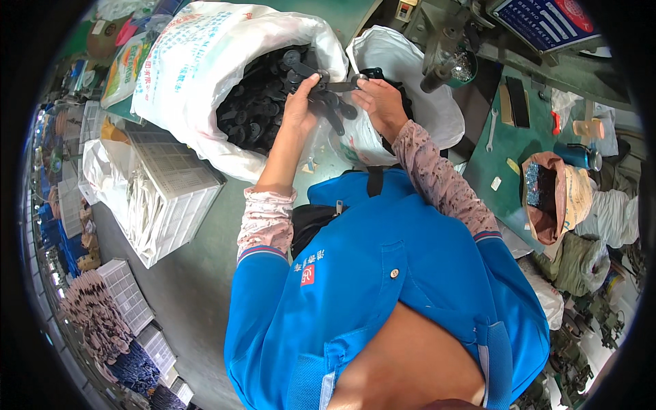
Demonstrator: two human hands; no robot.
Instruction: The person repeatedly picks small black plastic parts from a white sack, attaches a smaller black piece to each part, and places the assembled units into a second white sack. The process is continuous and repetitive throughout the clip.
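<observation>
My left hand is closed around a bunch of flat black arm-shaped parts with rounded ends, which fan out below and beyond its fingers. Close to it on the right, my right hand pinches the round end of one black part that stretches across between the two hands. Both hands are over the mouths of two white sacks. The large left sack lies tilted with many similar black parts inside. Behind my right hand stands a second white sack, its dark contents partly hidden.
Right of the sacks, a green tabletop carries a wrench and a brown paper bag of small metal pieces. A machine rises at the back right. On the left stands a white plastic crate with pale bags.
</observation>
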